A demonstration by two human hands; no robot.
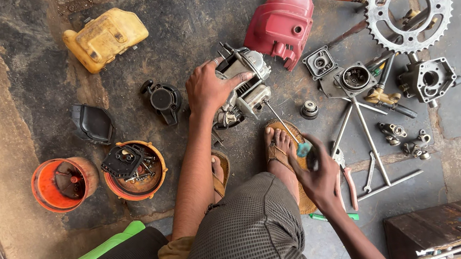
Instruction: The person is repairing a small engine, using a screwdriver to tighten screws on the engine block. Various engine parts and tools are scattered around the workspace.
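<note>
Two hands busy | left hand (208, 88) grips engine (241, 83) | right hand (321, 176) clenched on screwdriver (287, 128), tip at engine

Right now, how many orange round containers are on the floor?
2: an empty-looking orange tub at far left, and an orange bowl of small parts right beside it. None seem hidden.

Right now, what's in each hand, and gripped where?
Left hand grips the small engine over its top. Right hand holds the screwdriver by its blue handle, tip at the engine.
</note>
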